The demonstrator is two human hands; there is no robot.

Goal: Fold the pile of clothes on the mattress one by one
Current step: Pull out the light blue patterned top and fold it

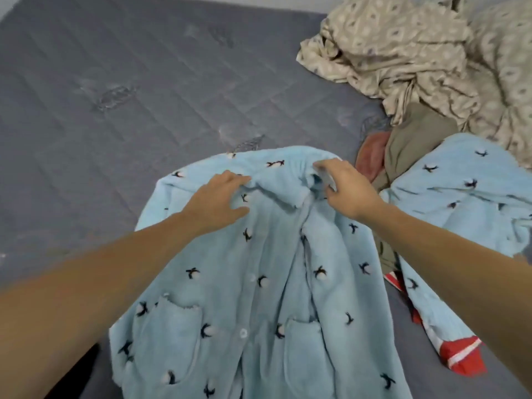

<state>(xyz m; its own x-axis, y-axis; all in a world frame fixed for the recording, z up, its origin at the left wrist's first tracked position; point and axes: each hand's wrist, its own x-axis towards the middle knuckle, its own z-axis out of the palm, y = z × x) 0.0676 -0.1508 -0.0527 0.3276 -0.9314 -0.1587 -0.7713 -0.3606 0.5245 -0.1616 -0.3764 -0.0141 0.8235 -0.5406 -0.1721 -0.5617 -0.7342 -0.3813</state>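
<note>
A light blue fleece pajama top (259,283) with a penguin print, buttons and two front pockets lies spread face up on the grey mattress (115,96). My left hand (218,198) rests near the left side of its collar, fingertips touching the fabric fold. My right hand (345,185) is at the right side of the collar, fingers curled and pinching the fabric. One sleeve of the top trails off to the right.
A pile of clothes lies to the right: a beige patterned sheet (417,53), an olive garment (414,145), a reddish-brown piece (371,154), matching blue penguin fleece (466,191) and a red-and-white striped item (460,355). Bare quilted mattress stretches left and far.
</note>
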